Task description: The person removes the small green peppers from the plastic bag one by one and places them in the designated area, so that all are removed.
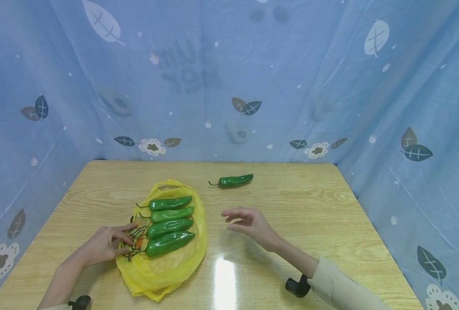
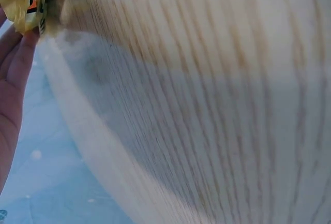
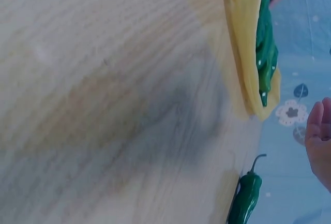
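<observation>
A yellow plastic bag (image 1: pixel 195 258) lies spread on the table at left centre. Several green peppers (image 1: pixel 170 243) lie side by side on it, stems to the left; in the right wrist view, peppers (image 3: pixel 265 48) show above the bag's rim. My left hand (image 1: pixel 104 243) is at the bag's left edge, fingers spread, touching the plastic by the stems. In the left wrist view its fairly straight fingers (image 2: pixel 21 58) meet the printed edge. To the right of the bag my right hand (image 1: pixel 254 226) hovers, fingers loosely bent, holding nothing. Another green pepper (image 1: pixel 234 181) lies alone behind it.
The wooden table (image 1: pixel 310 206) reaches back to a blue patterned curtain (image 1: pixel 221 77), which also hangs along both sides. A bright reflection lies on the table's front. Black wrist devices (image 1: pixel 299 286) sit on both forearms.
</observation>
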A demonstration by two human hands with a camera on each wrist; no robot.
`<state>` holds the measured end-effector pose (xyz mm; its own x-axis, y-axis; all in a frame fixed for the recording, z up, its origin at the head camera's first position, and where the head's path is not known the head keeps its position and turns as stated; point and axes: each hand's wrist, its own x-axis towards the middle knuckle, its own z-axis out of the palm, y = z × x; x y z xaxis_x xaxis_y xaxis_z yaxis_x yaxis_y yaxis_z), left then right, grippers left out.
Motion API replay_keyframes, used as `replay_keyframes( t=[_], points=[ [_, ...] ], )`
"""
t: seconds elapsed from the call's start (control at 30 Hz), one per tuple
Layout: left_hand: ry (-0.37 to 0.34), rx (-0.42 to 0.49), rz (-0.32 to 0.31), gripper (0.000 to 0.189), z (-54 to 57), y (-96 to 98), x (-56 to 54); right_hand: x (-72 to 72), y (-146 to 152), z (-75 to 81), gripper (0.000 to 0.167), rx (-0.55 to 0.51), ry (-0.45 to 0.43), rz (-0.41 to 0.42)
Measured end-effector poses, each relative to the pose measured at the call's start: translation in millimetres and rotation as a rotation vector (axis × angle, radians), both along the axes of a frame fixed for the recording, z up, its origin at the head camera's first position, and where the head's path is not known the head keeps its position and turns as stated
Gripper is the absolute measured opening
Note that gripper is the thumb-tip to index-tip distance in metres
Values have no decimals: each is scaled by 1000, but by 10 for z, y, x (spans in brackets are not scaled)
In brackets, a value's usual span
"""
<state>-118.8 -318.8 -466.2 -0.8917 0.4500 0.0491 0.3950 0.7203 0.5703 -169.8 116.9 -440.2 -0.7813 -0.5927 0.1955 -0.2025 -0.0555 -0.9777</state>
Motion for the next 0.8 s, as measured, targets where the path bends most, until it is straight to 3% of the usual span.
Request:
replay_keyframes(
  t=[0.3, 0.43, 0.6, 0.8],
  points=[
    [-7, 6, -1, 15, -6, 5, 1, 95, -40, -125, 34, 26, -16, 97],
    [-7, 4, -5, 15, -5, 2, 5, 77, -83, -163, 40, 81, -49, 170],
    [8, -7, -4, 15, -15, -3, 4, 1, -164, -211, 45, 170, -51, 205],
    [66, -24, -10, 16, -28, -10, 4, -94, -366, -277, 43, 76, -31, 255]
  ],
)
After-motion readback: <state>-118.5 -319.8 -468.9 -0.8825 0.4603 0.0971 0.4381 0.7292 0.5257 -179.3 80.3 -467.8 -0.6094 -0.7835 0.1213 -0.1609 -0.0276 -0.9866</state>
